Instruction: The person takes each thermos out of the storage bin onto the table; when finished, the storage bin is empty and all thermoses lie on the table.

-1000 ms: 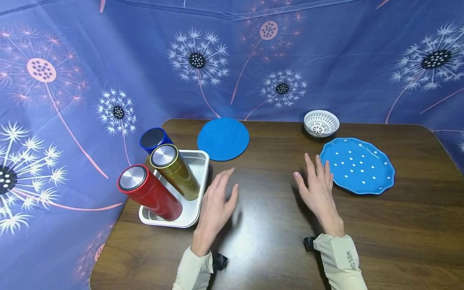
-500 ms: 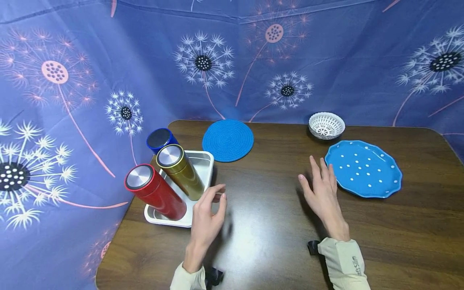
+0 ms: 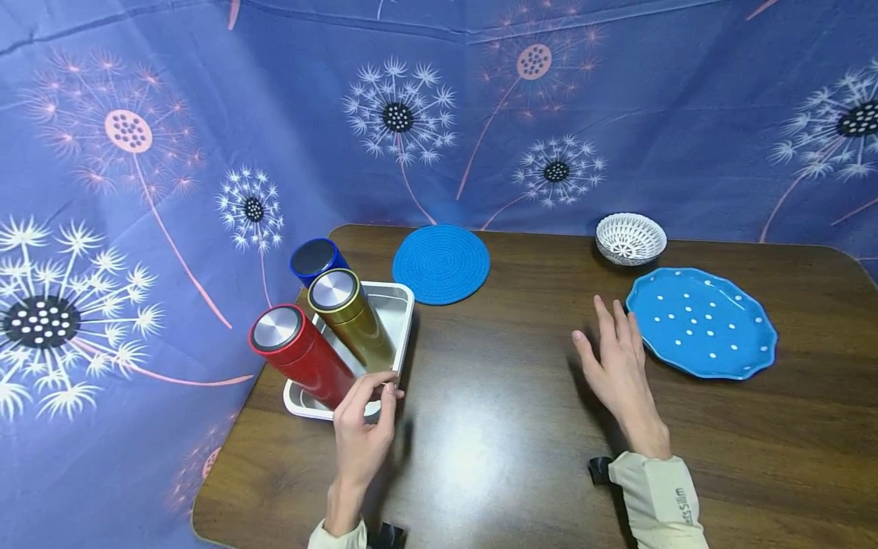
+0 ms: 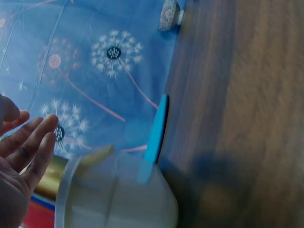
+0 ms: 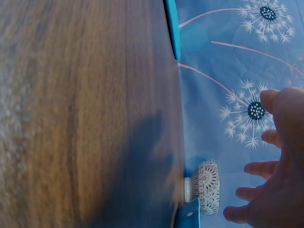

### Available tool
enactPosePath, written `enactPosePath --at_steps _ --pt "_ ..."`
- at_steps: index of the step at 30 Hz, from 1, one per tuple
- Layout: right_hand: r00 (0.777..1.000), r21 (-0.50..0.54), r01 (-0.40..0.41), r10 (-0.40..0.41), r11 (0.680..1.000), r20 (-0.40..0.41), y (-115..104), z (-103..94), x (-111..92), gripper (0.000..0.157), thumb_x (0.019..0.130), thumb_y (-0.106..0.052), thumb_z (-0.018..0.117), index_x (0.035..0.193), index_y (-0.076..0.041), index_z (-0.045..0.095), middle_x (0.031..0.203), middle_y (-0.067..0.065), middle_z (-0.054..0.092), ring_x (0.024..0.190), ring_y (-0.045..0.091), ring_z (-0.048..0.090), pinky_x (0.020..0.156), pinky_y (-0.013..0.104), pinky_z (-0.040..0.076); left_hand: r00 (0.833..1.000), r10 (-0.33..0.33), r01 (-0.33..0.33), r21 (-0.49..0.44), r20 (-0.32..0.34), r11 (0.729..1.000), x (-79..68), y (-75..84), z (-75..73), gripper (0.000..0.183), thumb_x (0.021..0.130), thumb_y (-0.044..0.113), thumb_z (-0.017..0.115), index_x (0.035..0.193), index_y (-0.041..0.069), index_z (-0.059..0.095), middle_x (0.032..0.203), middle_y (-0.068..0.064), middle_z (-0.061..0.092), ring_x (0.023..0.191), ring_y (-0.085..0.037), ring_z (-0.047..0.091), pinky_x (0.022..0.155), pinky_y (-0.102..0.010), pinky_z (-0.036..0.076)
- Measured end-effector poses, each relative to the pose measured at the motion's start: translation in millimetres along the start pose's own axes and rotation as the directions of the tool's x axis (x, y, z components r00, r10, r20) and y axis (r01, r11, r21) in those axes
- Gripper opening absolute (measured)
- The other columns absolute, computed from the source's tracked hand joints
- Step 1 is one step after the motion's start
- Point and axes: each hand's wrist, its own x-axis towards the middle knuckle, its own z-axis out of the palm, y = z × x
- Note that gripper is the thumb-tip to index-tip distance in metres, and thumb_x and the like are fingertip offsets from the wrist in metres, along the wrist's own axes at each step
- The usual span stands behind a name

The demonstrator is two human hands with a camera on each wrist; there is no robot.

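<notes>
My left hand [image 3: 363, 435] hovers over the near right corner of a silver metal tray [image 3: 406, 305], thumb and fingers bent, with nothing seen between them. On the tray stand a red thermos [image 3: 312, 366] and a gold thermos [image 3: 361, 332]. Behind them is a blue thermos [image 3: 317, 259], its base hidden. In the left wrist view, the fingers [image 4: 33, 142] curve loosely above the tray [image 4: 118, 194]. To the right, my right hand [image 3: 620, 381] is held over the table with fingers spread, close to the left edge of a blue polka-dot plate [image 3: 706, 328].
A round blue woven mat [image 3: 441, 263] lies at the back, behind the tray. At the back right, a white patterned bowl [image 3: 631, 240] stands behind the plate. Patterned blue cloth [image 3: 439, 91] hangs along the rear and left of the wooden table [image 3: 494, 427].
My left hand has moved toward me and left, from beside the tray to its near corner, and its fingers have bent closer to the thumb. The right hand stays nearly in place.
</notes>
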Motion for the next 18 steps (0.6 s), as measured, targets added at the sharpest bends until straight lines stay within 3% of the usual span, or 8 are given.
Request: enactPosePath --at_steps 5,11,18 --pt "1.0 0.0 0.012 -0.012 1.0 -0.01 -0.6 0.2 0.3 0.066 0.102 -0.035 0.045 0.156 -0.009 0.018 0.157 0.032 0.01 0.143 0.052 0.001 0.106 0.074 0.007 0.997 0.024 -0.022 0.027 -0.076 0.999 -6.2 -7.2 -12.2 0.025 0.08 -0.018 0.061 0.098 -0.002 0.07 0.085 -0.008 0.069 0.068 -0.017 0.066 0.069 -0.017 0.052" --pt "1.0 0.006 0.008 -0.008 1.0 0.013 -0.9 0.2 1.2 0.067 0.102 -0.034 0.044 0.156 -0.009 0.015 0.157 0.032 0.008 0.143 0.052 0.0 0.107 0.074 0.005 0.993 0.02 -0.01 0.083 -0.115 0.996 -9.6 -12.7 -31.2 0.026 0.076 -0.021 0.061 0.094 -0.005 0.069 0.08 -0.013 0.067 0.067 -0.014 0.064 0.07 -0.012 0.048" --pt "1.0 0.013 0.013 -0.014 1.0 0.024 -1.7 -0.9 2.2 0.066 0.103 -0.034 0.044 0.156 -0.009 0.015 0.157 0.033 0.008 0.142 0.054 0.002 0.106 0.074 0.007 0.987 0.023 -0.007 0.099 -0.158 0.995 -0.3 5.7 -49.6 0.019 0.072 -0.026 0.058 0.086 -0.014 0.065 0.072 -0.021 0.062 0.067 -0.01 0.061 0.069 -0.009 0.047"
